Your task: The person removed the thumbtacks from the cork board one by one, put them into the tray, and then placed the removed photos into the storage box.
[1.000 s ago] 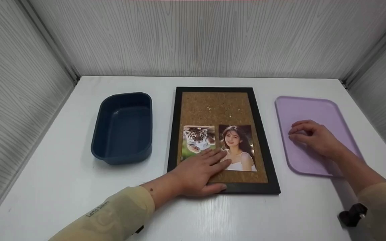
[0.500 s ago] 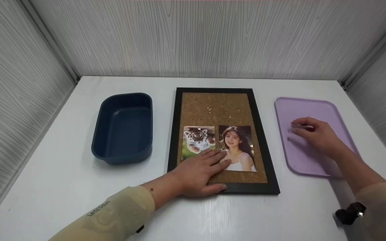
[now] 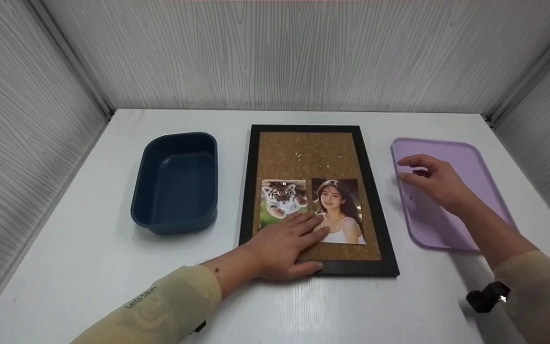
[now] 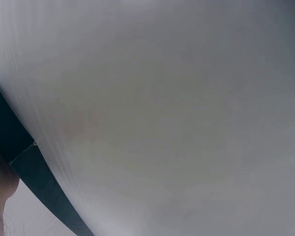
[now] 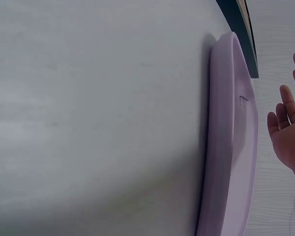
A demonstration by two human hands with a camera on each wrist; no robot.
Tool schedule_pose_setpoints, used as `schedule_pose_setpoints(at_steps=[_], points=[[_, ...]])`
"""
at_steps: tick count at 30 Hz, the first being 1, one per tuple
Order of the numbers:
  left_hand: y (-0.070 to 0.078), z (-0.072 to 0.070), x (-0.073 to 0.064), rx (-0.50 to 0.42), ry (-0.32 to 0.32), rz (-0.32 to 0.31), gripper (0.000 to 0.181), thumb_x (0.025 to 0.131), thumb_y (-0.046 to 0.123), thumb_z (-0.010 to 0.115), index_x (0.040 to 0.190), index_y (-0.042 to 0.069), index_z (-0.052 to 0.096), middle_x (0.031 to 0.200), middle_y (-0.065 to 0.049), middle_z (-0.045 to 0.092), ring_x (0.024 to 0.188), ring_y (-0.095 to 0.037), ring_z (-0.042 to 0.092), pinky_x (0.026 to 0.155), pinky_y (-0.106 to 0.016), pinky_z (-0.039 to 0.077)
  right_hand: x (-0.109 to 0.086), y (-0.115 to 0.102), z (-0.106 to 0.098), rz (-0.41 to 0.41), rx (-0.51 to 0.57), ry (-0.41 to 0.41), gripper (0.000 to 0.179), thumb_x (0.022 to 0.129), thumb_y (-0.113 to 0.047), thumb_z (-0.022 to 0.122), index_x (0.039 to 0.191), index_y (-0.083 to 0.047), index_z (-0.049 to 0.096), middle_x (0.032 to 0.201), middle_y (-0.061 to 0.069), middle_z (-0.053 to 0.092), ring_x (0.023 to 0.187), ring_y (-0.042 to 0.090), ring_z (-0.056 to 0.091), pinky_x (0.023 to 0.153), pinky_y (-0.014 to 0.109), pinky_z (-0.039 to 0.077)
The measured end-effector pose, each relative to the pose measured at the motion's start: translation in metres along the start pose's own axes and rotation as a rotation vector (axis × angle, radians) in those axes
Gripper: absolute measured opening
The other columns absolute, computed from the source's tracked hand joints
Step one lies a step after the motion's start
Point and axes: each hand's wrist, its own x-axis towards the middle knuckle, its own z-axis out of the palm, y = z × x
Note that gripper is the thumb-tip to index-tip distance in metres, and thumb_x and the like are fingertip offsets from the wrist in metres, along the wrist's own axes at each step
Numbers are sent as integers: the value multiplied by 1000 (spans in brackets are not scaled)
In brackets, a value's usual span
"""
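Note:
In the head view my left hand (image 3: pixel 282 251) lies flat with spread fingers over the lower part of a black-framed corkboard (image 3: pixel 306 148). It covers the bottom of a tiger cub photo (image 3: pixel 282 193) and touches the lower left corner of a portrait photo (image 3: pixel 339 210). My right hand (image 3: pixel 439 184) is over the left side of a lilac tray (image 3: pixel 466 162), thumb and index fingertips a little apart; I cannot tell whether something tiny is between them. A small metal pin (image 5: pixel 243 100) lies in the tray. A shiny pin (image 3: pixel 284 183) sits at the tiger photo's top edge.
A deep navy bin (image 3: pixel 174 186) stands left of the corkboard on the white table (image 3: pixel 89 210). Several shiny pins (image 3: pixel 298 155) stick in the cork above the photos. Grey wood-grain panels (image 3: pixel 275 57) enclose the back and sides.
My right hand has lifted from the tray and shifted left and away toward the tray's left rim, uncovering a small pin. The left hand has stayed in place.

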Motion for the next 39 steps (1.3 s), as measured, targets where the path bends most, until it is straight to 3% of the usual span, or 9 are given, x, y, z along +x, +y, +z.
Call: schedule_pose_setpoints(at_steps=[5,12,17,26,29,34,39], points=[[0,0,0,-8,0,-3,77,109,64,36,170,17,29,175,-11,23,162,-29,18,131,-41,11,3,-8,10,-20,37,-20,45,102,-27,76,138,-3,65,138,14,63,120,22,58,90,11,49],[0,0,-1,-13,14,6,77,109,64,35,169,16,30,174,-12,24,161,-31,19,131,-42,11,5,-18,26,-101,93,-40,37,100,-20,78,130,0,70,129,10,70,106,18,62,82,16,51],[0,0,0,-11,16,9,78,109,65,34,169,16,31,174,-13,25,161,-31,19,131,-42,11,8,-22,37,-144,104,-62,32,99,-13,78,128,-2,72,129,15,71,117,19,62,98,17,46],[0,-1,0,-18,4,0,79,109,66,32,169,16,30,175,-12,24,161,-30,18,131,-41,10,13,-29,51,-94,87,-129,33,101,-17,75,132,-5,71,136,13,68,127,30,58,101,33,45],[-1,-1,0,-16,3,-2,79,109,66,32,170,17,29,175,-12,23,162,-30,18,131,-41,9,15,-30,54,-100,91,-139,33,101,-16,76,131,-5,70,135,14,68,125,30,59,100,30,46],[0,-1,0,-16,5,-2,78,109,66,33,170,17,30,175,-11,23,162,-30,18,131,-41,9,16,-30,60,-108,110,-147,34,99,-15,78,130,-3,71,131,16,69,117,30,62,86,20,52],[1,-2,0,-20,11,3,78,109,66,32,169,16,30,175,-12,24,162,-30,19,131,-42,11,17,-30,62,-115,100,-163,35,99,-16,78,131,-3,70,131,17,68,124,31,61,90,18,50]])
